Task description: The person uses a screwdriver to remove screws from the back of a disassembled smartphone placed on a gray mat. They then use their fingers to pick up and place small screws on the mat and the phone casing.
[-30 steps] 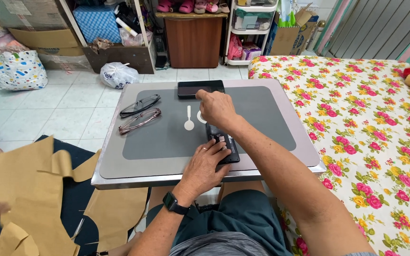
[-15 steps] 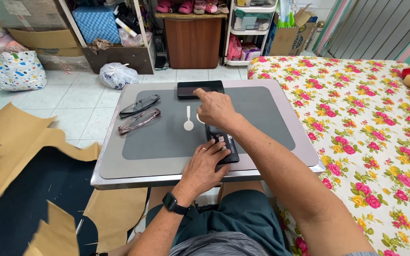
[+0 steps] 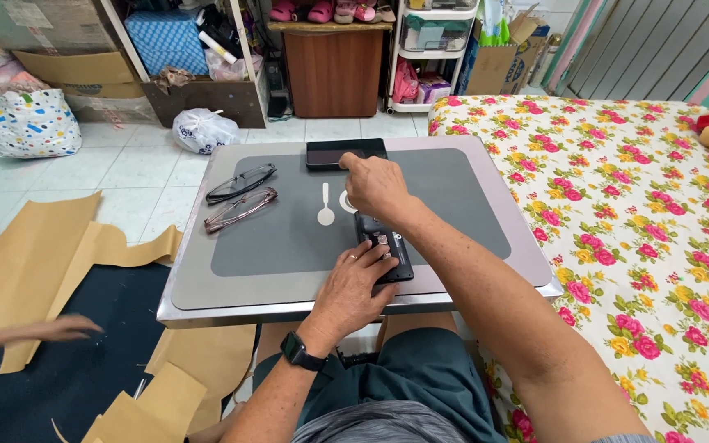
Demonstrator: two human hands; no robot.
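Left hand pressed flat on small black device, pinning it at table's near edge. Right hand loosely curled, fingertips touching black phone at far edge. Two glasses lie left.

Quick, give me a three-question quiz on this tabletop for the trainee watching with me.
1. True or false: the left hand rests on the opened black phone near the table's front edge.
2. How many pairs of glasses lie on the grey rectangular mat?
3. The right hand reaches toward: A) the flat black rectangular device at the far edge, B) the white spoon-shaped mark, C) the floral bedsheet.

Key: 1 true; 2 two, dark-framed glasses and brown-framed glasses; 3 A.
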